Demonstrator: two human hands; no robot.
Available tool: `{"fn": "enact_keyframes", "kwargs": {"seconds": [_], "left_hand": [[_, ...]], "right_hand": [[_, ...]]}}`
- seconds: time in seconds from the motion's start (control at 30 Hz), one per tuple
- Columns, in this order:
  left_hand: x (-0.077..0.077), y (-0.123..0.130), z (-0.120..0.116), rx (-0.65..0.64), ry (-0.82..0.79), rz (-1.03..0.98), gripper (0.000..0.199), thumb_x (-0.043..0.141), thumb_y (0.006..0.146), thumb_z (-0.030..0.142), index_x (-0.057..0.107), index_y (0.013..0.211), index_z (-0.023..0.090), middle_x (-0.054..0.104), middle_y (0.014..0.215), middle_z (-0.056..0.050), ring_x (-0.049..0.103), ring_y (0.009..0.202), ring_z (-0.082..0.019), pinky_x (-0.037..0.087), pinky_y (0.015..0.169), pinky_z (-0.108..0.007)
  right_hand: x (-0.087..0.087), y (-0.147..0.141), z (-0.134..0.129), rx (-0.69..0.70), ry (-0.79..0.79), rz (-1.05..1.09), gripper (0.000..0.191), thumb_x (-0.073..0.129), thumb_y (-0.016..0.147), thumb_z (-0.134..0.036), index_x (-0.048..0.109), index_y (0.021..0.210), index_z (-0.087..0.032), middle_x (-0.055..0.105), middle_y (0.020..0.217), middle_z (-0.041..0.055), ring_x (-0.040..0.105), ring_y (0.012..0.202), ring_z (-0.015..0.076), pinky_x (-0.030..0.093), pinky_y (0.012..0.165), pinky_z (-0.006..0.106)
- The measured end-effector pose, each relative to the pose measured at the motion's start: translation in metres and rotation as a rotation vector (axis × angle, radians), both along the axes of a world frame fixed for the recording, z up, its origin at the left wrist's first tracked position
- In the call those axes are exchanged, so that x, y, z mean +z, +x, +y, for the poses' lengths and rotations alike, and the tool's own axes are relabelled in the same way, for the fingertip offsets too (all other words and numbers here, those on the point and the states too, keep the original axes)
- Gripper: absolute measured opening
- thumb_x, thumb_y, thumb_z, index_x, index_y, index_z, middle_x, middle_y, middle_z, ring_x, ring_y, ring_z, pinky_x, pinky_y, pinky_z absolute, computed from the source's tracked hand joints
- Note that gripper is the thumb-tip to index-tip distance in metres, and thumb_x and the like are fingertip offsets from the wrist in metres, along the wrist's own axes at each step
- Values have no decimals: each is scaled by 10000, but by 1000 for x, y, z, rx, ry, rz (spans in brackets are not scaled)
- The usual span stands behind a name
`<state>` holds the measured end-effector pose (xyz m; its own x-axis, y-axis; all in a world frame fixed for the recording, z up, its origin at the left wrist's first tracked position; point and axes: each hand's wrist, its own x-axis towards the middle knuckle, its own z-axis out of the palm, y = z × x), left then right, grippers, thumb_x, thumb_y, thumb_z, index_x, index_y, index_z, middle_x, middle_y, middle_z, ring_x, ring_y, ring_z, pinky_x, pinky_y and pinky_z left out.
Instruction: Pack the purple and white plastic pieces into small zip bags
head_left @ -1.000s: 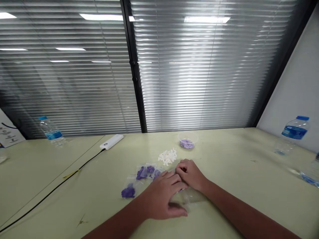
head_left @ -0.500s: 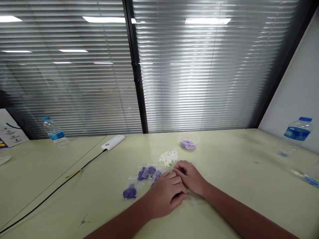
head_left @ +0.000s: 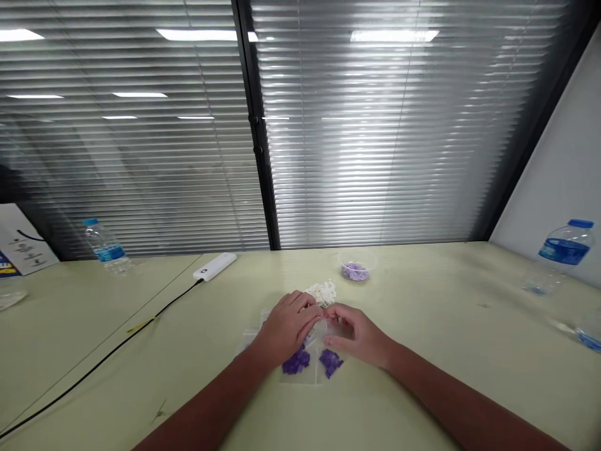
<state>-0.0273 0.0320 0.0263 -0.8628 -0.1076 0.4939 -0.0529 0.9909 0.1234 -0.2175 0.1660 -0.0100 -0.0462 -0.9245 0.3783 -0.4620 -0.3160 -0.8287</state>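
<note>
Left hand (head_left: pixel 287 329) and right hand (head_left: pixel 359 335) meeting over a flat, clear plastic bag (head_left: pixel 312 371) of deep-purple pieces

In the head view, the fingertips are meeting just above the bag, which is lying at seven o'clock from them. The left hand's fingers are curling close together; whether they are gripping plastic, I cannot tell. The right hand is leaving a narrow gap between thumb and fingers; its grip, too, I cannot tell. At six o'clock a small deep-purple heap (head_left: pixel 331 362) is lying beside the bag.

A loose pile of small white pieces (head_left: pixel 323 292) is lying close at twelve o'clock. At one o'clock a round, clear plastic bowl (head_left: pixel 357 255) is holding pale-purple pieces. At ten o'clock an elongated white plastic device (head_left: pixel 215 267) is resting on the pale yellow-green table (head_left: pixel 446 313), joined to a black cable (head_left: pixel 117 341).
</note>
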Motion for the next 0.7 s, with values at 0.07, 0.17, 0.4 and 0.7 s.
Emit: {"fn": "enact_keyframes", "kwargs": {"seconds": [0.07, 0.17, 0.4, 0.7], "left_hand": [[0, 0, 0, 4, -11, -3, 246, 439, 1027, 173, 678, 1053, 227, 624, 1048, -68, 535, 968, -215, 429, 845, -352], [-1, -1, 1, 14, -10, -3, 239, 441, 1027, 175, 674, 1042, 225, 621, 1048, -66, 537, 967, -213, 429, 844, -347], [-3, -2, 0, 10, 48, -27, 237, 434, 1042, 215, 671, 1040, 230, 615, 1023, -58, 542, 965, -207, 434, 807, -322], [-11, -1, 2, 208, 245, -39, 281, 708, 858, 411, 555, 967, 203, 602, 929, -22, 541, 848, -204, 409, 756, -324]], "right_hand": [[0, 0, -1, -12, -9, 19, 311, 782, 812, -390, 625, 1012, -212, 602, 938, -3, 544, 868, 162, 427, 760, 259], [1, -1, -1, -31, -30, 40, 353, 823, 769, -388, 633, 1007, -209, 619, 945, 1, 560, 872, 167, 435, 774, 272], [6, -2, -1, -46, -63, 140, 344, 846, 735, -366, 685, 995, -209, 663, 930, 11, 588, 885, 190, 443, 803, 306], [-6, -13, -11, -342, -57, 106, 213, 721, 793, -308, 718, 974, -196, 673, 908, 31, 610, 857, 194, 470, 790, 311]]}}
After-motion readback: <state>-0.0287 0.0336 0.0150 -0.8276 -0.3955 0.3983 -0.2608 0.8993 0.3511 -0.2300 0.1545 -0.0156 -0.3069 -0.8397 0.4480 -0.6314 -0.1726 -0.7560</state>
